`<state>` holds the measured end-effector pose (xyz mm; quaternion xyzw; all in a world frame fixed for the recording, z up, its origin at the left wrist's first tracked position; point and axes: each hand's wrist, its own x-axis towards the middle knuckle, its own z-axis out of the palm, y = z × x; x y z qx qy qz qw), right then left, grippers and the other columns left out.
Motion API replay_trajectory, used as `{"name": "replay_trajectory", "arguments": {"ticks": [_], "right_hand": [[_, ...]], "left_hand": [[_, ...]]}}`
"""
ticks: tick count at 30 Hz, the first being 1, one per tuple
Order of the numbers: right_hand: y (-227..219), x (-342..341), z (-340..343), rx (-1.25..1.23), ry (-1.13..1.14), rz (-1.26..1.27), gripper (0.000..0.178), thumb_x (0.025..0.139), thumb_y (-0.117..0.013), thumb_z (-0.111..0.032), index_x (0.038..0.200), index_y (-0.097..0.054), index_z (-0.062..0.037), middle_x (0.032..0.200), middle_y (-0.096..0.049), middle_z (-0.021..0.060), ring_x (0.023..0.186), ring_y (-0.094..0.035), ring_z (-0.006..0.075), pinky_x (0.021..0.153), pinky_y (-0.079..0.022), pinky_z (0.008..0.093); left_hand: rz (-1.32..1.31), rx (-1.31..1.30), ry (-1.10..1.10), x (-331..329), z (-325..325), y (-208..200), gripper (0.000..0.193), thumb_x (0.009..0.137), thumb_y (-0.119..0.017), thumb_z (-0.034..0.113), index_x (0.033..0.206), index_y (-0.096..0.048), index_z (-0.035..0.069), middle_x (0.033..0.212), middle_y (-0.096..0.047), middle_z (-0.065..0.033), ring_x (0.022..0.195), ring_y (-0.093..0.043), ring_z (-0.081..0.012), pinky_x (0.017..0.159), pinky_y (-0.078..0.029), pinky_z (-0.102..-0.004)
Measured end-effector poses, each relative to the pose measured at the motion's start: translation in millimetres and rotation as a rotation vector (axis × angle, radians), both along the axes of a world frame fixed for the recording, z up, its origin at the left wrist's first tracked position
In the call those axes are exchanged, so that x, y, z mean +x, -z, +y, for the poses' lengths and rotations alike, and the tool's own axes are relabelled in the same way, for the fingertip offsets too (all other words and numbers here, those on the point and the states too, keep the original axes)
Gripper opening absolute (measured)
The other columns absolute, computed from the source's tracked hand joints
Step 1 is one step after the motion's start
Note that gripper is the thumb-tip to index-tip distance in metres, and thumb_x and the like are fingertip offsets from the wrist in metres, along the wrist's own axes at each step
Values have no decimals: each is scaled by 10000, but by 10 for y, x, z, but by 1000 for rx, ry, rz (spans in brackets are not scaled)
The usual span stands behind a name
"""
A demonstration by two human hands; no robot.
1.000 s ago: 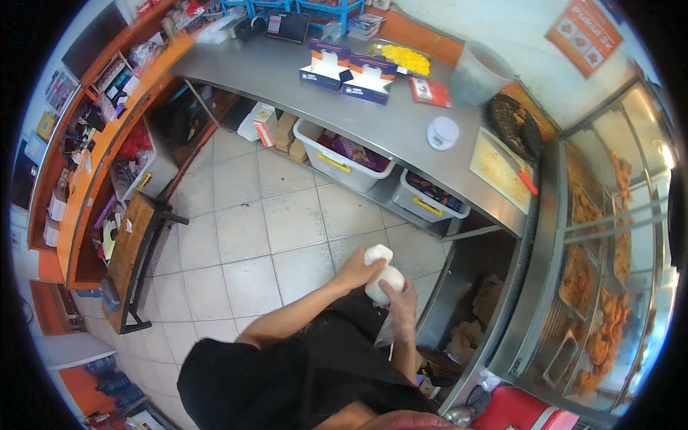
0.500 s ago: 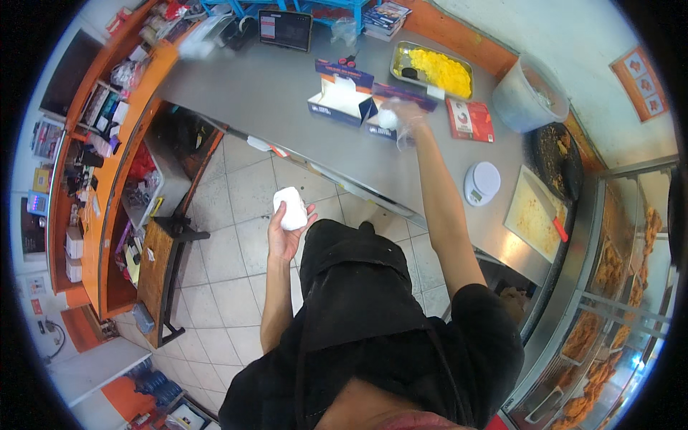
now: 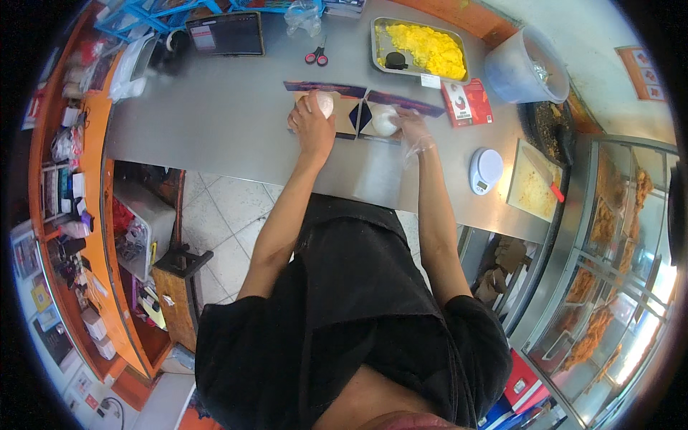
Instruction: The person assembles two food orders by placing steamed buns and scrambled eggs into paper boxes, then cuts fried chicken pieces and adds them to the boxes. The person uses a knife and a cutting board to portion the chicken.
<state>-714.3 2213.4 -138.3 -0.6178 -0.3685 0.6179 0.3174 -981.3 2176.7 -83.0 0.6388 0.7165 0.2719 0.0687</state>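
Note:
Two open cardboard boxes with dark blue and orange outsides stand side by side on the steel table. Over the left box, my bare left hand is closed around a white wrapped bundle. Another white wrapped bundle lies inside the right box. My right hand, in a clear plastic glove, is closed at that box's right end, its fingertips close beside the bundle. The glove and fingers cover that end of the box.
Behind the boxes are scissors, a tablet and a metal tray of yellow food. To the right lie a red packet, a white scale, a cutting board with a knife, and a plastic bucket.
My left hand has moved from in front of my body up to the left box, carrying its white bundle. The right hand has shifted from over its bundle to the right box's end.

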Motion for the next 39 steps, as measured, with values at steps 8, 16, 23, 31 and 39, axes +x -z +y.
{"name": "replay_trajectory", "arguments": {"ticks": [8,16,23,31,39], "right_hand": [[-251,-295,-224,170,-229,-944,720,825,-804,-445,1334,-607,25,1236,-679,253,1135,-674,332,975,-527,421],[-310,-538,-157,-35,-4,-730,708,845,-746,-540,1289,-611,-6,1021,-756,205,1014,-724,358,919,-551,423],[-671,-598,-426,112,-107,-757,647,909,-699,-468,1384,-565,-48,1046,-760,180,1031,-723,353,936,-544,440],[-1897,283,774,153,-341,-753,429,969,-656,-346,1236,-649,-10,1120,-726,184,1050,-701,319,928,-550,410],[-757,96,1838,417,-840,-1357,342,902,-571,-144,1210,-672,-34,1108,-721,241,1007,-718,376,892,-560,460]], "left_hand": [[85,-162,-78,-354,270,229,806,758,-859,419,1348,-470,31,1229,-553,-199,1209,-468,-400,997,-352,-548],[42,-396,51,-523,807,328,801,807,-779,484,1315,-497,-67,1205,-604,-250,1123,-601,-439,900,-561,-527],[-30,-439,95,-560,681,214,686,864,-743,408,1319,-463,-22,1227,-594,-233,1164,-595,-411,895,-563,-524],[-3,-608,-85,-238,386,-47,891,802,-818,417,1453,-365,11,1384,-519,-197,1241,-553,-416,965,-525,-540],[-387,-511,-144,-601,307,161,938,723,-862,333,1456,-394,-18,1403,-559,-221,1285,-563,-387,1051,-473,-470]]}}
